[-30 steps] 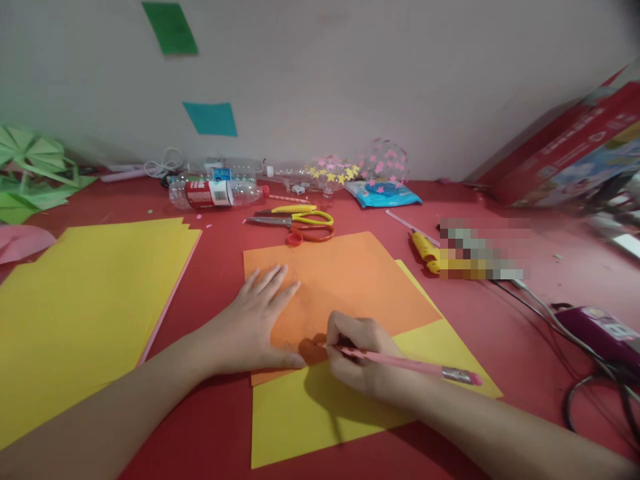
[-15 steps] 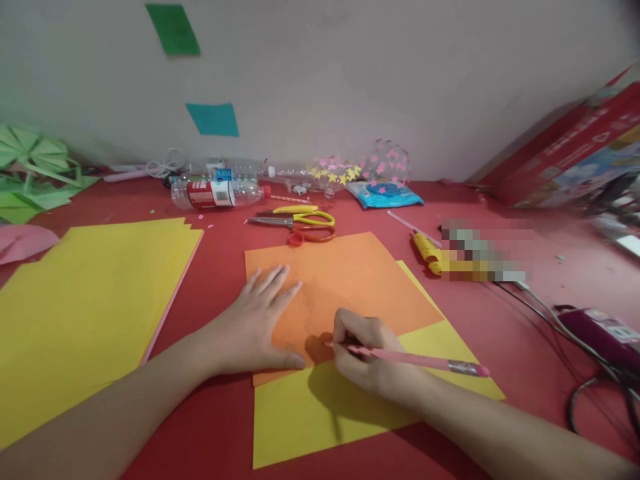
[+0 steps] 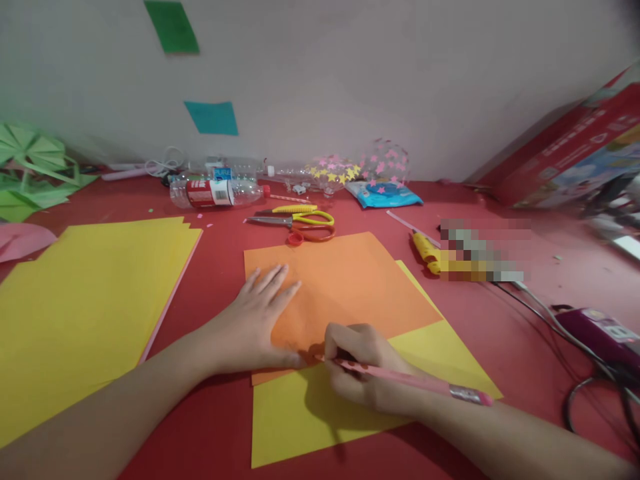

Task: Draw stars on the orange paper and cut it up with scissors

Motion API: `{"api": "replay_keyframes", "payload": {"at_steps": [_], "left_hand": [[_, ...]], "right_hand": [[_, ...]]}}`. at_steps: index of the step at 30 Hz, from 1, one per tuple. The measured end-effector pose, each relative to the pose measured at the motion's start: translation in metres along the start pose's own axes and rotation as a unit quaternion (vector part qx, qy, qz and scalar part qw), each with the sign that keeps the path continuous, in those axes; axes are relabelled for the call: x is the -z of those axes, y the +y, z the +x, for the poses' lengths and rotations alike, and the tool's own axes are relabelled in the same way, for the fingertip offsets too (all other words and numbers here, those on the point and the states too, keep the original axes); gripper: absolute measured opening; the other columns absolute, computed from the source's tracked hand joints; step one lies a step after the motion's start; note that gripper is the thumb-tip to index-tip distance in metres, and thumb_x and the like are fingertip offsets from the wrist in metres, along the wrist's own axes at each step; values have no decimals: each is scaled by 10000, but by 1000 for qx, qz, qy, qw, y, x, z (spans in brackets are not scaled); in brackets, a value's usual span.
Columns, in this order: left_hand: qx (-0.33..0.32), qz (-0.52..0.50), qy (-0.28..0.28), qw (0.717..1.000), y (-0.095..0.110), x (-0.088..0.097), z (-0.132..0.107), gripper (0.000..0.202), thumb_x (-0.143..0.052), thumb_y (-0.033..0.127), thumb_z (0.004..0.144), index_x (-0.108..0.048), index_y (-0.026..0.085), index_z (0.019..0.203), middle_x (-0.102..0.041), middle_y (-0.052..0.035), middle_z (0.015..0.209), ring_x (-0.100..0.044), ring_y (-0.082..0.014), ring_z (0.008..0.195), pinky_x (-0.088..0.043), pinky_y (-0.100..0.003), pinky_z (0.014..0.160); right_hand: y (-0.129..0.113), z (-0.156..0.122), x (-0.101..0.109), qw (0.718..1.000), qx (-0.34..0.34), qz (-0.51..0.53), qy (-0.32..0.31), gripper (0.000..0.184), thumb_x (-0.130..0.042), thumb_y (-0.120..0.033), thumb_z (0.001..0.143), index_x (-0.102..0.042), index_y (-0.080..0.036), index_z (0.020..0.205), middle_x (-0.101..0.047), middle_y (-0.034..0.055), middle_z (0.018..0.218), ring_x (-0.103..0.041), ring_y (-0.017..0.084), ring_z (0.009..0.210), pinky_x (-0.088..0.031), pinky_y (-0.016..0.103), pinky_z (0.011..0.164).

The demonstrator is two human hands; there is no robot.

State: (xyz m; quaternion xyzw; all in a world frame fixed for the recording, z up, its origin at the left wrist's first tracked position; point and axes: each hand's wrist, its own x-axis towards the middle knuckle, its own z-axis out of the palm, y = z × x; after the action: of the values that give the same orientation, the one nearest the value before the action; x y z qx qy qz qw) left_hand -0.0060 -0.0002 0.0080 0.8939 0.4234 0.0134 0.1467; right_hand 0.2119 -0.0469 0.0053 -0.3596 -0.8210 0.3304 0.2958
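Note:
My left hand (image 3: 257, 320) lies flat with fingers spread on the left part of an orange paper sheet (image 3: 345, 280). My right hand (image 3: 363, 367) is closed on a pink pencil (image 3: 415, 382), its tip touching the orange sheet near the front edge, close to my left thumb. The orange sheet overlaps a yellow sheet (image 3: 320, 413) that lies under it toward me on the red table (image 3: 220, 267).
A stack of yellow sheets (image 3: 85, 300) lies at the left. Scissors (image 3: 300, 223), a plastic bottle (image 3: 215, 193), a star-printed bag (image 3: 360, 173), a yellow tool (image 3: 426, 252), a purple device (image 3: 600, 333) with cables and a red box (image 3: 565, 153) stand around.
My right hand with the pencil moved slightly toward me and to the left along the orange sheet. My left hand stayed flat in place.

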Motion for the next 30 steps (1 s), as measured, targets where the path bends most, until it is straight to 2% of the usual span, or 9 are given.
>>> {"api": "replay_keyframes", "payload": {"at_steps": [6,10,16,26,30], "left_hand": [[2,7,-16,1000,1,2,0,1143,-434,873,697,-252,87,1506,-44,-217,1579,8,-375,1443,-74,-575,1133],[-3,11,-8,1000,1,2,0,1123,-443,863,704,-267,93,1502,-72,-219,1578,-10,-375,1444,-92,-581,1129],[-1,11,-6,1000,-1,0,1,1129,-436,872,693,-262,108,1505,-71,-199,1585,-22,-385,1442,-94,-579,1131],[0,3,-8,1000,0,-1,0,1126,-440,867,698,-259,105,1507,-52,-199,1585,-4,-391,1440,-85,-585,1130],[0,8,-10,1000,0,0,-1,1133,-427,874,698,-258,97,1506,-57,-211,1581,-6,-385,1441,-86,-581,1131]], "right_hand": [[-2,0,0,1000,7,0,-12,165,-439,-63,648,-370,-210,677,-345,-79,536,-283,62,446,-215,176,443],[-2,0,0,1000,2,8,-29,153,-448,-77,661,-378,-212,682,-361,-74,552,-294,67,457,-232,183,454],[2,1,1,997,-56,40,-26,140,-458,-95,664,-386,-215,674,-386,-75,531,-331,64,435,-241,167,423],[2,1,1,999,-10,25,-27,127,-445,-93,669,-392,-209,672,-398,-70,539,-330,57,434,-241,163,420],[4,1,1,999,-20,35,-19,137,-438,-84,664,-389,-210,678,-401,-70,541,-332,57,433,-234,163,414]]}}
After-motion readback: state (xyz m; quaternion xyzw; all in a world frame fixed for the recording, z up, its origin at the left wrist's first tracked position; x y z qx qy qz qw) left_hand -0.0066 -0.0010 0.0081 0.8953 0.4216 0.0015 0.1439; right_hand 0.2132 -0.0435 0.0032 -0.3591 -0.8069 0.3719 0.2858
